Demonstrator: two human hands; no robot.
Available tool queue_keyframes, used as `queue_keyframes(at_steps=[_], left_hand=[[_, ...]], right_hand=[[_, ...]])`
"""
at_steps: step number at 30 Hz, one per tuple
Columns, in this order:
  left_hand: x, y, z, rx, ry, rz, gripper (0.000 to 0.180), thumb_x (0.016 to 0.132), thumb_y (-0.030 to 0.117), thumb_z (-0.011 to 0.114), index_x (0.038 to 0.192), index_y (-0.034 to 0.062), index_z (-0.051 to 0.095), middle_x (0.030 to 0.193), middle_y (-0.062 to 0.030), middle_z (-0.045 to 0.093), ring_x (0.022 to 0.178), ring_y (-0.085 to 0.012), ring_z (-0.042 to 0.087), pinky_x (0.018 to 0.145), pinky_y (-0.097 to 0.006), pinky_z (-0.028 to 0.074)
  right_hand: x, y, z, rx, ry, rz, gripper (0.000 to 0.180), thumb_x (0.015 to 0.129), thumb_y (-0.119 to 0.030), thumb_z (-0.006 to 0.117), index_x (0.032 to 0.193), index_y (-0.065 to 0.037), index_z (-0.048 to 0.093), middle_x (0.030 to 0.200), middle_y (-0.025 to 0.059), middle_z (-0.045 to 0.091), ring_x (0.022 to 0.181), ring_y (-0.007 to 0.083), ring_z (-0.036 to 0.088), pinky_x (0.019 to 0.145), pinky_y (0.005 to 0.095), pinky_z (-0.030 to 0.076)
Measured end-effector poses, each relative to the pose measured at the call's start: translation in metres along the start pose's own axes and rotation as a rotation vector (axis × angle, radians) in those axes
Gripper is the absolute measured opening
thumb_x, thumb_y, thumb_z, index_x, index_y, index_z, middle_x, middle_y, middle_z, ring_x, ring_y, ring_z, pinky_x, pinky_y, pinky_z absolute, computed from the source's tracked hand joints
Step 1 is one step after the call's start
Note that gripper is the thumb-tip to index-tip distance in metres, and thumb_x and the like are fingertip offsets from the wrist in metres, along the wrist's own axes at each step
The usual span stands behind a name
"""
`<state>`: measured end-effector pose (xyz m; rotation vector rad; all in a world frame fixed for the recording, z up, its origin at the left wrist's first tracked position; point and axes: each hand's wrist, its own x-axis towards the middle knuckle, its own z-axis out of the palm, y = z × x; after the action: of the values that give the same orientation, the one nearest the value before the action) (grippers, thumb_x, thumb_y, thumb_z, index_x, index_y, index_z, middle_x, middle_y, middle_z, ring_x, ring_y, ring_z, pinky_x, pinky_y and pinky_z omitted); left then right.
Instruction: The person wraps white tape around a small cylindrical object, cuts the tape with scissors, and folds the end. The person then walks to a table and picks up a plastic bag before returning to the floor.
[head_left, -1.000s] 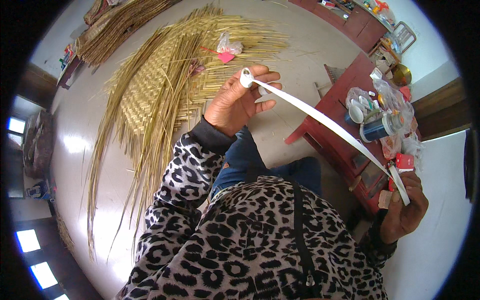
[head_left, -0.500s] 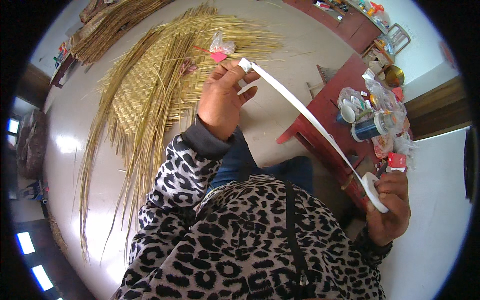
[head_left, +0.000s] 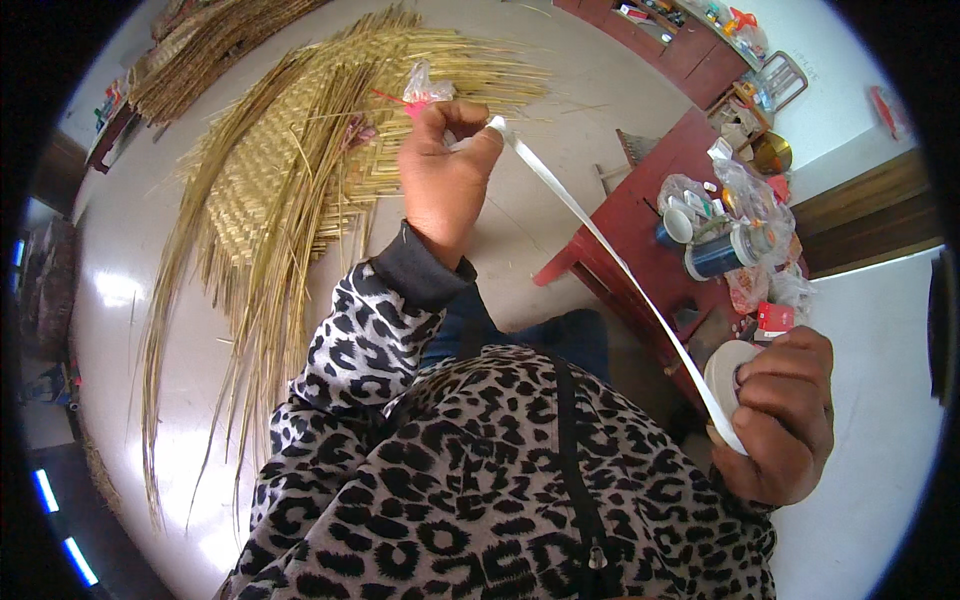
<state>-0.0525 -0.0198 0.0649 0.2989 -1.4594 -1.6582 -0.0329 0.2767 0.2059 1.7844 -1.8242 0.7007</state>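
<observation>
A narrow band of white tape [head_left: 590, 220] stretches taut across my front, slanting from upper middle to lower right. Its end is pinched between the thumb and fingers of my left hand [head_left: 440, 180], raised in the upper middle. My right hand [head_left: 790, 420], at the lower right, is closed on the roll of white tape [head_left: 722, 375], and its thumb presses the band beside the roll. The palm side of the right hand is hidden. Both hands are in the air, apart from the table and floor.
A half-woven straw mat [head_left: 245, 205] with long loose strands lies on the floor to the left. A clear plastic bag [head_left: 428, 82] rests on it. The red table [head_left: 635, 215] at right carries a cup [head_left: 677, 225], a dark blue thread spool [head_left: 718, 256], bags and a red box [head_left: 775, 317].
My left hand has turned, with its fingers drawn in around the tape end. The roll in my right hand has tilted to show its flat side, and that hand sits slightly lower.
</observation>
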Motion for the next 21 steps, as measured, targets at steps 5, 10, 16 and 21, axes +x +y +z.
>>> queue_keyframes(at_steps=[5,10,16,21], left_hand=[[-0.002,-0.006,-0.003,0.302,-0.081,0.17,0.027,0.075,0.005,0.072,0.1,0.0021,0.063,0.097,-0.0097,0.064,0.09,-0.0226,0.061,0.085,-0.034,0.047],[-0.003,-0.007,-0.009,0.54,-0.254,0.296,0.031,0.072,0.008,0.075,0.101,0.0042,0.064,0.104,-0.0145,0.063,0.098,-0.0314,0.06,0.087,-0.038,0.048],[-0.001,-0.015,-0.016,0.598,-0.473,0.298,0.037,0.073,0.005,0.077,0.108,0.0037,0.063,0.109,-0.0094,0.063,0.106,-0.0226,0.061,0.097,-0.033,0.045],[-0.005,-0.017,-0.018,0.549,-0.659,0.276,0.042,0.072,0.006,0.077,0.111,0.005,0.063,0.121,-0.0139,0.058,0.117,-0.0296,0.054,0.1,-0.036,0.042]], right_hand=[[0.019,0.003,-0.011,-0.047,-0.087,-0.087,0.035,0.059,-0.015,0.07,0.092,-0.012,0.057,0.082,0.0067,0.058,0.071,0.0229,0.058,0.063,0.0416,0.045],[0.033,0.012,-0.031,-0.084,-0.291,-0.159,0.045,0.065,0.003,0.065,0.106,-0.005,0.049,0.092,0.0151,0.055,0.083,0.0284,0.057,0.072,0.0502,0.045],[0.052,0.033,-0.057,-0.226,-0.497,-0.235,0.042,0.072,0.005,0.062,0.112,0.002,0.051,0.104,0.0247,0.06,0.095,0.0383,0.061,0.087,0.057,0.049],[0.055,0.055,-0.062,-0.398,-0.41,-0.218,0.035,0.08,0.0,0.068,0.114,0.004,0.058,0.108,0.0256,0.064,0.103,0.0383,0.064,0.093,0.0545,0.049]])
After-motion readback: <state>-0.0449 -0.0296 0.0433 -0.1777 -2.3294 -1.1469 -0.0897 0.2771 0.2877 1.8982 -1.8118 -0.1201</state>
